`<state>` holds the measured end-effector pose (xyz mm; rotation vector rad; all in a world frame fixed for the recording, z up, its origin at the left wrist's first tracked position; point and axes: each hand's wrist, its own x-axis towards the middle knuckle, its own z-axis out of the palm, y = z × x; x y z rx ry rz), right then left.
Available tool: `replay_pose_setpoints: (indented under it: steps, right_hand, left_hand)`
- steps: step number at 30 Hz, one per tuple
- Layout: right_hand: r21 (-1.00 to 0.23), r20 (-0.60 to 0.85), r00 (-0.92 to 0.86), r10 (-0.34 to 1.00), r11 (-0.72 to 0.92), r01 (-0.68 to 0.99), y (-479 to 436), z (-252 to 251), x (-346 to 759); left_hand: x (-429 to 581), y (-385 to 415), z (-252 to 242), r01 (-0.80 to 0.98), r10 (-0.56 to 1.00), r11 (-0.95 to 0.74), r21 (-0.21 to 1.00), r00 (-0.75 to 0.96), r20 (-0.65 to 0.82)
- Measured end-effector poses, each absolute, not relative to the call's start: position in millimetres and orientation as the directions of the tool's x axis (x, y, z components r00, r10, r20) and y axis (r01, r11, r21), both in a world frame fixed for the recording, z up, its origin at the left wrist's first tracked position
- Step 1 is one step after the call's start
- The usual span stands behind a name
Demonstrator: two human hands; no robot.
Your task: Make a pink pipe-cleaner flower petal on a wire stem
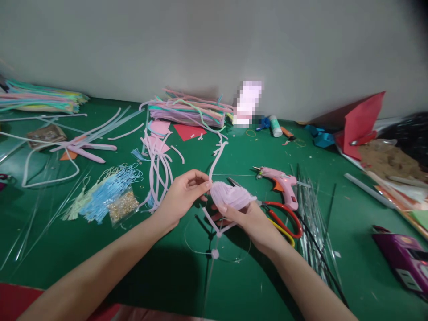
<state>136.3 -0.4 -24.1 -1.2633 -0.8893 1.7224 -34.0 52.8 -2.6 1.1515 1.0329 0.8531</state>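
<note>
My left hand [180,198] pinches the lilac pipe cleaner [217,160] between thumb and fingers, close to where it joins a wound shape. That dome-like lilac pipe-cleaner piece [236,196] is gripped from below and the side by my right hand [259,225]. Under the hands, a thin stem [210,278] carries a lilac bead-like knob [215,254], and short lilac pipe-cleaner arms branch above it. A thin clear loop curves around the knob. Behind my right hand lie scissor-like red handles [296,218] and a yellow one; a pointed metal tip shows beyond the wound piece.
A pink glue gun [282,180] lies right of the hands, beside many thin wires [312,223]. Pipe-cleaner bundles [187,111] lie along the wall. Blue tassels [109,194] and a bag of gold beads [123,206] are at left. A purple device [403,258] sits far right.
</note>
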Motion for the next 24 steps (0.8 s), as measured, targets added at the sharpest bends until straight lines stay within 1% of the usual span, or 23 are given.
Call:
replay_pose_setpoints:
  steps: [2,3,4,5,7,9,10,12,13,15,17,19,21,24]
  right_hand:
    - [-0.884,-0.374,-0.207,0.904,-0.415,-0.214,2.8,-21.3,144.7]
    - [-0.893,-0.358,-0.175,0.917,-0.391,-0.224,5.1,-19.6,149.9]
    - [-0.910,-0.334,-0.107,0.937,-0.350,-0.223,7.9,-17.6,155.2]
    - [-0.933,-0.309,-0.020,0.951,-0.307,-0.188,10.9,-15.2,160.3]
    - [-0.980,-0.197,0.119,0.973,-0.195,-0.033,16.5,-9.4,167.5]
    - [-0.972,-0.041,0.146,0.988,-0.074,0.224,19.9,-2.6,168.3]
    - [-0.929,0.039,0.114,0.993,-0.006,0.370,20.3,0.8,165.9]
    - [-0.764,0.181,0.006,0.984,0.136,0.631,18.8,6.2,156.4]
    - [-0.674,0.236,-0.082,0.968,0.224,0.704,17.1,7.7,150.0]
    - [-0.512,0.350,-0.185,0.918,0.352,0.783,13.2,7.8,136.5]
    - [-0.403,0.414,-0.197,0.889,0.372,0.836,9.7,4.6,125.1]
    - [-0.363,0.432,-0.166,0.887,0.340,0.868,7.3,-0.2,117.7]
    - [-0.379,0.418,-0.131,0.899,0.304,0.874,6.2,-5.1,114.4]
    - [-0.449,0.389,-0.086,0.917,0.271,0.851,6.1,-10.6,113.8]
  left_hand:
    - [-34.5,54.4,-2.2,-0.013,0.932,0.203,0.979,0.311,-0.189]
    - [-34.6,54.9,-2.3,-0.013,0.932,0.199,0.980,0.311,-0.185]
    - [-34.5,55.2,-2.6,-0.014,0.932,0.197,0.980,0.312,-0.183]
    - [-34.4,55.2,-3.1,-0.012,0.932,0.197,0.980,0.312,-0.183]
    - [-34.0,54.8,-4.2,0.000,0.931,0.195,0.981,0.316,-0.185]
    - [-33.8,54.0,-4.9,0.019,0.929,0.189,0.982,0.321,-0.185]
    - [-33.8,53.5,-4.9,0.031,0.929,0.183,0.983,0.321,-0.184]
    - [-34.1,52.6,-4.3,0.060,0.933,0.166,0.984,0.313,-0.176]
    - [-34.3,52.3,-3.9,0.075,0.936,0.158,0.985,0.307,-0.173]
    - [-34.6,51.9,-2.9,0.091,0.941,0.147,0.985,0.294,-0.168]
    - [-34.5,51.9,-2.3,0.084,0.944,0.150,0.985,0.285,-0.168]
    - [-34.3,52.2,-2.1,0.077,0.945,0.154,0.985,0.278,-0.169]
    - [-34.1,52.7,-2.1,0.081,0.947,0.153,0.985,0.272,-0.170]
    - [-34.3,53.3,-2.0,0.094,0.948,0.155,0.983,0.267,-0.175]
